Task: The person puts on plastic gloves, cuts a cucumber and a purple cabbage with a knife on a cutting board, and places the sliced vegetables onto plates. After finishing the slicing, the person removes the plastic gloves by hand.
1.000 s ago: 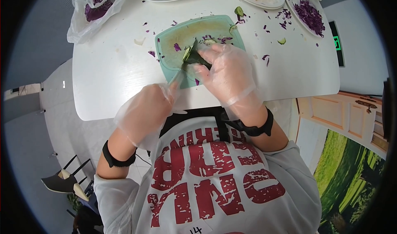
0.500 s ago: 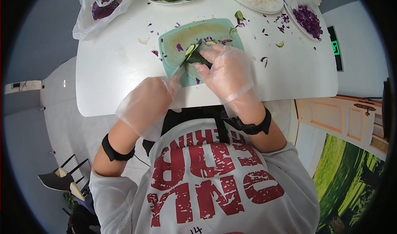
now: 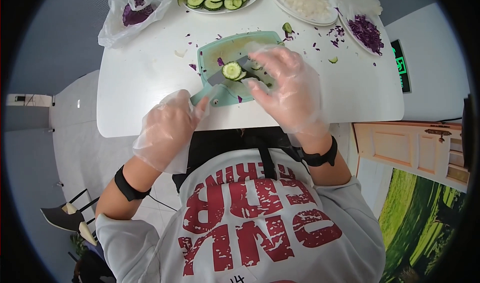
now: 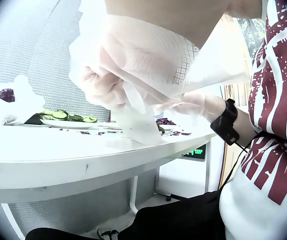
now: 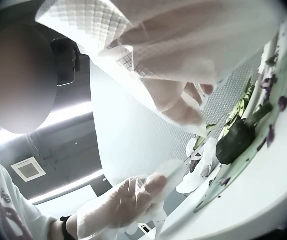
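Observation:
My left hand [image 3: 172,115], in a clear plastic glove, grips the teal handle of a knife [image 3: 201,95]. The blade lies flat over the teal cutting board [image 3: 210,48], and a round cucumber slice [image 3: 231,71] rests on it, with more slices partly hidden behind. Just right of the blade is my gloved right hand [image 3: 292,85], its thumb and fingers spread apart around nothing. From the right wrist, a dark green cucumber piece [image 5: 236,142] shows on the board below the right fingers; the left hand [image 5: 126,200] appears beyond.
Along the table's far side stand a plate of cucumber slices [image 3: 215,2], a plate of pale white pieces [image 3: 305,3] and a plate of shredded purple cabbage [image 3: 365,33]. A plastic bag [image 3: 112,28] with purple cabbage lies far left. Cabbage scraps [image 3: 336,33] dot the white table.
My right hand has let go of the cucumber and drawn back to the right, opening. The knife has turned from upright to flat, carrying a slice. The head view has shifted slightly.

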`<state>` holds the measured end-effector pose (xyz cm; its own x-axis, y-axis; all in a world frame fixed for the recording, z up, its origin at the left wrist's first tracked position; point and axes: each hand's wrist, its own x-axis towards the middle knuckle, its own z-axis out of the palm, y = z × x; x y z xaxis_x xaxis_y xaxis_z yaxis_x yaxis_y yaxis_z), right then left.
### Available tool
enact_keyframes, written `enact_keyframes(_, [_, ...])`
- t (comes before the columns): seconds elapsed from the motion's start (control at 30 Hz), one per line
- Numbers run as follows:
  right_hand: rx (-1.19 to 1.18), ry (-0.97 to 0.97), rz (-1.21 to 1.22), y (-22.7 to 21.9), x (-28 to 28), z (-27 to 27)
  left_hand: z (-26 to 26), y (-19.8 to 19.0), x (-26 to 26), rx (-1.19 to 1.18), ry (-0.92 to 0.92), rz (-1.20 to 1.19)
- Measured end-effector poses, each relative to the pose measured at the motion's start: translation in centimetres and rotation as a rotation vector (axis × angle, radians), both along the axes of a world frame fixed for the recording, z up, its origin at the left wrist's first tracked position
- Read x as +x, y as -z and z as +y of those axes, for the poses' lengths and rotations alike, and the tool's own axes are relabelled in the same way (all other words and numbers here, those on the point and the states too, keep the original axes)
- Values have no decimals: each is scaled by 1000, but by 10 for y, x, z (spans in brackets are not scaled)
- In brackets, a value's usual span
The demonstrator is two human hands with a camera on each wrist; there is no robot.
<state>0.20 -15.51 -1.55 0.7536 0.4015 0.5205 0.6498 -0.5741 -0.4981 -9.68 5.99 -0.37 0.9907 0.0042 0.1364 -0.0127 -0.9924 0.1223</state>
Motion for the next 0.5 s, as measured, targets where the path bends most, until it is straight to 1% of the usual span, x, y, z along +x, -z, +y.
enact_keyframes(0.07, [-74, -108, -97, -2, 2, -2, -3, -3, -1, 2, 0, -16])
enact_keyframes(0.1, [-73, -106, -103, -2, 4, -2, -4, -4, -2, 3, 1, -29])
enact_keyframes(0.17, [-76, -135, -189, 1, 5, 1, -4, -3, -3, 18, 1, -45])
enact_keyframes(0.3, [-71, -150, -160, -4, -3, 10, -8, -2, -7, 44, -7, -77])
enact_keyframes(0.43, [-101, -136, -235, -5, -1, 13, -9, -1, -9, 66, 5, -101])
enact_keyframes(0.5, [-114, -140, -273, -8, 2, 13, -11, -2, -10, 89, -18, -97])
